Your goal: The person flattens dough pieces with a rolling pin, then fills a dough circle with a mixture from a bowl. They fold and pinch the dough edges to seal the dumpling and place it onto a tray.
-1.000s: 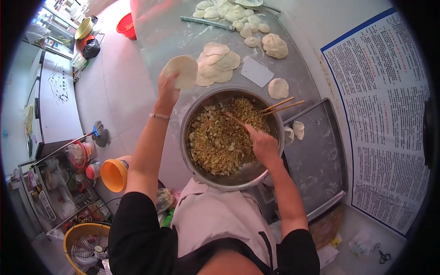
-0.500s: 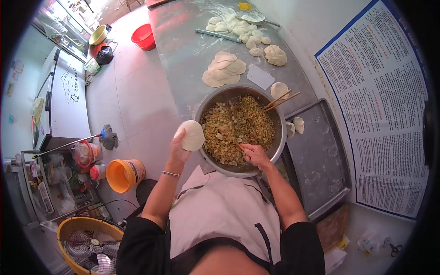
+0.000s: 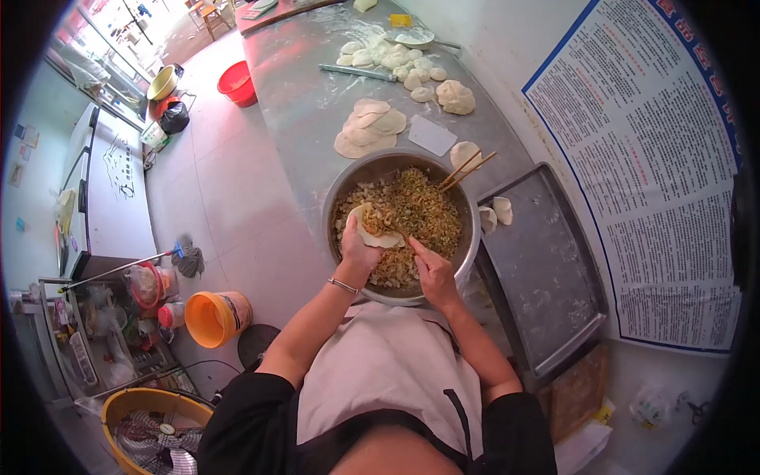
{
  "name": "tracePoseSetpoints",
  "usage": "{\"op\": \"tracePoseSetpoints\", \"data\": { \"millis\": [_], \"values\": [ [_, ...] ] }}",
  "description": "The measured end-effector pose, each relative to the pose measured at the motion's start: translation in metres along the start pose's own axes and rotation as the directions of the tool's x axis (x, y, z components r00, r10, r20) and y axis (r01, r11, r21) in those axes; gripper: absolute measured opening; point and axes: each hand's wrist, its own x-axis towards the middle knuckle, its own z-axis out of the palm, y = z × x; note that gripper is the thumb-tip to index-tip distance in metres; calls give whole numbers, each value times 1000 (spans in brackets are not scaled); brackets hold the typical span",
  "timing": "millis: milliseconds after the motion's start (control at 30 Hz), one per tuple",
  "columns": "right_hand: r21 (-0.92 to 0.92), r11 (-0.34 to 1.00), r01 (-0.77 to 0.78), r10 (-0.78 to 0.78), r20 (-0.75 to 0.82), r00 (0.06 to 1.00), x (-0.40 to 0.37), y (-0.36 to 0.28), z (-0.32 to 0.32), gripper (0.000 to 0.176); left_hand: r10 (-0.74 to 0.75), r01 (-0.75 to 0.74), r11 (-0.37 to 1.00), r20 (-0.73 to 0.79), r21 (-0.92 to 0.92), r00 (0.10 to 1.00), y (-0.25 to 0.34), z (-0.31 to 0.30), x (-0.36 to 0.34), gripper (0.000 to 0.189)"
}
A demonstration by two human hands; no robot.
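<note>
My left hand point(image 3: 359, 252) holds a round dough wrapper point(image 3: 369, 236) over the left part of a large metal bowl point(image 3: 474, 231). A heap of chopped filling point(image 3: 380, 220) lies on the wrapper. My right hand point(image 3: 433, 271) is closed on a slim wooden tool point(image 3: 404, 234), whose far end meets the heap; its exact kind is hard to make out. Loose filling point(image 3: 431, 210) of the same sort fills the bowl. A pair of chopsticks point(image 3: 467, 172) leans on the bowl's far right rim.
Beyond the bowl are stacked wrappers point(image 3: 370, 131), a white card point(image 3: 432, 136), a dough lump point(image 3: 456, 96), a rolling pin point(image 3: 358, 73) and several small dough pieces point(image 3: 396, 57). To the right sits a dark tray point(image 3: 546, 269), with folded dough pieces point(image 3: 502, 210) at its corner.
My left hand has brought the wrapper rightward from beside the bowl to over it. Filling now lies on the wrapper. The right hand's tool has come up from the filling to the wrapper.
</note>
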Motion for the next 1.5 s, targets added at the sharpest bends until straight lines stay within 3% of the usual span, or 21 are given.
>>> {"op": "tracePoseSetpoints", "data": {
  "millis": [100,200,300,400,500,600,733,833,933,1033,1133,1167,1233,1333,1433,1500],
  "values": [
    [-402,914,65,-7,144,990,-9,-20,-16,44,-20,20,999,5,-29,1000,-6,3,5,49],
    [-366,927,78,-13,175,984,-10,-17,-18,46,-32,33,999,49,-37,998,-10,-8,12,47],
    [-191,982,-8,45,190,981,-6,-16,-25,47,-8,9,1000,124,-14,992,-3,-21,16,43],
    [-229,973,-7,30,99,995,-4,-12,-43,47,-7,15,999,252,-30,968,23,-28,14,40],
    [-401,913,-78,178,219,960,-5,5,-48,45,32,-21,999,290,-41,957,34,-30,3,37],
    [-486,863,137,-49,188,981,3,9,-34,40,16,3,998,309,-61,951,35,-15,-8,37],
    [-168,870,464,-427,212,879,43,-17,-28,29,-64,107,988,341,-108,938,26,1,-28,33],
    [-83,791,606,-553,327,767,71,-34,-34,26,-113,144,987,340,-68,933,21,2,-30,34],
    [0,865,502,-489,231,841,91,-58,-40,20,-119,112,993,339,39,933,23,2,-33,35],
    [311,948,70,-192,383,904,95,-47,-33,16,-195,136,974,363,183,911,24,3,-36,39],
    [454,858,-241,-24,503,864,97,-44,-34,16,-275,132,928,405,348,872,28,22,-50,30],
    [457,851,-261,-1,497,868,97,-44,-35,16,-226,-60,846,460,529,859,31,27,-56,29],
    [464,834,-300,48,481,876,98,-51,-38,17,-179,-435,508,585,743,791,38,34,-65,36],
    [411,912,0,-81,178,981,98,-73,-46,28,-94,-331,725,564,604,821,39,43,-73,50],
    [207,967,147,-130,-95,987,85,-83,-58,36,-35,-149,939,517,310,855,37,49,-77,44],
    [168,970,173,-161,-83,983,73,-73,-55,43,-60,-106,955,528,277,847,38,45,-74,46]
  ]
}}
